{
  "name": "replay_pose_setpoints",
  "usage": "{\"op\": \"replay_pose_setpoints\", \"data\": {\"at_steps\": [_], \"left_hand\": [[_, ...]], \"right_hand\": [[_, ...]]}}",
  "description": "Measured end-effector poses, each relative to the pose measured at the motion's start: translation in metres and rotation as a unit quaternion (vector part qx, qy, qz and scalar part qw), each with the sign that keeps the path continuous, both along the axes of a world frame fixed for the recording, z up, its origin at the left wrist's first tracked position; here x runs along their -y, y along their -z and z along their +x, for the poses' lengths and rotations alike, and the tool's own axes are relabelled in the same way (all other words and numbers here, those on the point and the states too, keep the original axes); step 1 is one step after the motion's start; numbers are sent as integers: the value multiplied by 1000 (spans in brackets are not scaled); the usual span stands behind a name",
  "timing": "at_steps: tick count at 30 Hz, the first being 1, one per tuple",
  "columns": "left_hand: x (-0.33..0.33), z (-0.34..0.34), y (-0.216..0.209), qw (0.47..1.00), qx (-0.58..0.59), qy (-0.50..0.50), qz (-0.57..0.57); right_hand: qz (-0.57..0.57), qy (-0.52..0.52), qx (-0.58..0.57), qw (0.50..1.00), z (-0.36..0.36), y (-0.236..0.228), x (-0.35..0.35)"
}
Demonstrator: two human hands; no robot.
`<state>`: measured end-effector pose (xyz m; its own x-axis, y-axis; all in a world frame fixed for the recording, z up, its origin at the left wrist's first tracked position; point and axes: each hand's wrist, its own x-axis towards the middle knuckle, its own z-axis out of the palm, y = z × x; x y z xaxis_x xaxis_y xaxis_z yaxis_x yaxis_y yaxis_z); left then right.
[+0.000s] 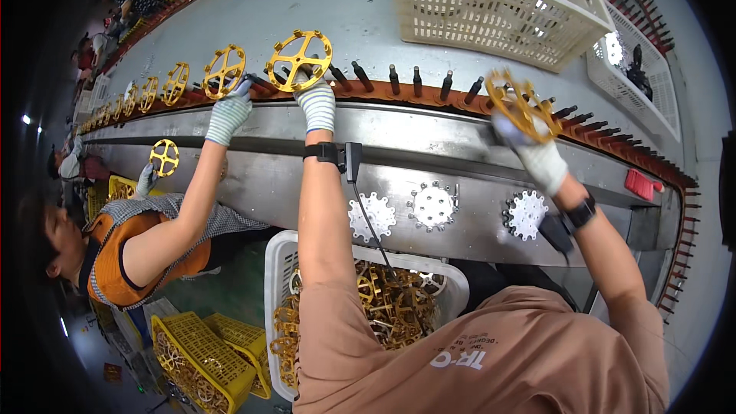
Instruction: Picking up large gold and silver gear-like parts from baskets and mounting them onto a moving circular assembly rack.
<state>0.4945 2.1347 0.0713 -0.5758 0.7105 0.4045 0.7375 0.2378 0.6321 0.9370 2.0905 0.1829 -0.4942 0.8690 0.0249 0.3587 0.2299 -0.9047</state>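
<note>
Step in hand (judged): positioning of gold wheels at the row of black-tipped pins (417,83) on the red-brown rail (395,93), behind the metal table (479,192).

L hand (315,100): gloved; fingers behind lower rim of L gold wheel (299,60), apparently grasping it; wheel is upright, face toward operator, at pin row; whether seated on a pin, can't tell.

R hand (530,136): gloved, blurred; grasping R gold wheel (527,107), tilted, near pins at R; one wheel or two stacked, can't tell; exact finger pos. hidden.

Adj. items: three silver toothed discs (431,205) lie flat on table, between arms; white crate (458,280) below holds loose gold parts (395,303); co-worker (161,241) at L has one hand (230,111) at another upright wheel (225,71), other hand w/ smaller-looking wheel (164,158).

Next move (judged) calls for: L, confirm wheel is supported by pin prior to release; R, steady wheel, align w/ a free pin, keep clear of adj. pins.
</note>
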Motion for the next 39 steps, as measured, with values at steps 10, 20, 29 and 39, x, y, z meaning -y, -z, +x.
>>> {"op": "replay_pose_setpoints", "data": {"at_steps": [10,20,29,39], "left_hand": [[244,184,4,961,261,0,86],[527,239,97,873,26,-206,-442],[485,189,85,929,86,-257,-252],[447,168,120,841,172,-213,-467]], "right_hand": [[258,62,-12,964,-215,76,-94],[-79,-162,331,926,-276,121,-125],[-125,-438,193,869,-102,105,176],[83,-719,482,495,-86,178,319]]}}
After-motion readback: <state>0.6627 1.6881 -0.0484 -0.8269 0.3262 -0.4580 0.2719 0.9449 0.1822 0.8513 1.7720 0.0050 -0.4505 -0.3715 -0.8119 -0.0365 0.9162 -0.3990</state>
